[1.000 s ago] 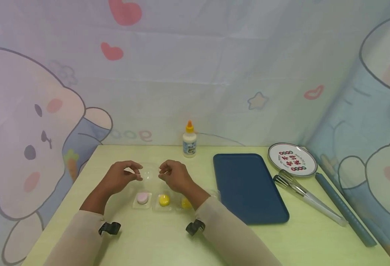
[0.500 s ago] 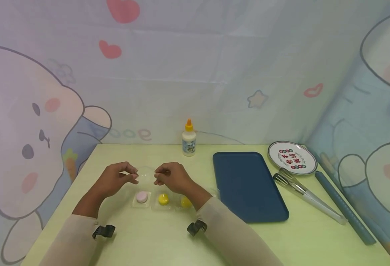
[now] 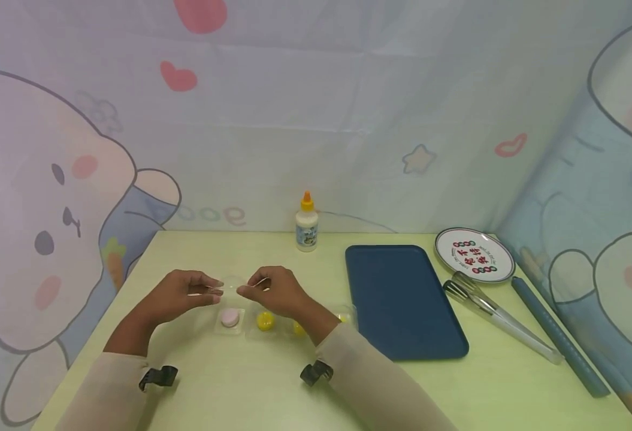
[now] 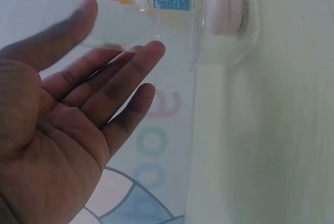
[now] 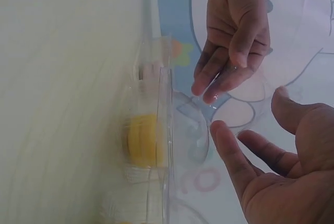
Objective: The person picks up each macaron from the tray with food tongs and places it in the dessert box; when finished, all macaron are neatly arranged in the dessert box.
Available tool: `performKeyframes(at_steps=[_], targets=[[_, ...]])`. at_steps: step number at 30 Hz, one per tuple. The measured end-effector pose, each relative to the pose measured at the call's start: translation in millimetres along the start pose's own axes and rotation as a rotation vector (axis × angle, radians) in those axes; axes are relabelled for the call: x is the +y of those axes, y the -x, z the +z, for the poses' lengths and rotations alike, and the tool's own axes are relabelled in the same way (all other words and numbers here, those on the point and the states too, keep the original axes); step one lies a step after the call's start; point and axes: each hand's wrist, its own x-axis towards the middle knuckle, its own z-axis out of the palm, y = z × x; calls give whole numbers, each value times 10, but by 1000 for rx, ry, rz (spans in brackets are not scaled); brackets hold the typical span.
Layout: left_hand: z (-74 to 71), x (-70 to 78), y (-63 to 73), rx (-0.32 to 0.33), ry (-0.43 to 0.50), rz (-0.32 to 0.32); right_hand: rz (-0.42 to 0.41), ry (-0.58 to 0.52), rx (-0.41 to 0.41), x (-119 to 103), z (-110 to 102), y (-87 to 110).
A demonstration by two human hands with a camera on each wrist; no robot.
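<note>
My left hand (image 3: 178,293) and right hand (image 3: 280,293) pinch opposite edges of a clear plastic domed lid (image 3: 233,281), its outline faint. They hold it just above and behind a pink macaron (image 3: 230,317), which sits on a clear square plastic base (image 3: 221,329). In the left wrist view, the pink macaron (image 4: 223,10) lies beyond the fingertips. A yellow macaron (image 3: 265,321) stands to its right in clear packaging. The right wrist view shows a clear dome (image 5: 193,130) over the yellow macaron (image 5: 143,140). My right forearm partly covers another yellow macaron (image 3: 298,327).
A glue bottle (image 3: 307,230) with an orange tip stands at the back. To the right lie a dark blue tray (image 3: 402,299), a printed plate (image 3: 474,254), metal-headed tongs (image 3: 504,323) and a long blue-grey bar (image 3: 558,338). A patterned cloth (image 3: 359,120) hangs behind.
Both hands have come slightly down and nearer, lowering the lid toward the pink macaron. The lid now looks flatter, and my left forearm has swung outward. Things on the table stay put.
</note>
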Motion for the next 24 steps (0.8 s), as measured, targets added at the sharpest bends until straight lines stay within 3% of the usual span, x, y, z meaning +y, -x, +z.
performKeyframes(at_steps=[11,19,24], targets=[[-32,-32,113,-54,32,6,22,-78,-28,-20,87,40],[18,-49,148,3,-16,73,-43,143,64,-48,199,125],[74,-75,183,32,-29,84,-12,245,78,-99,266,193]])
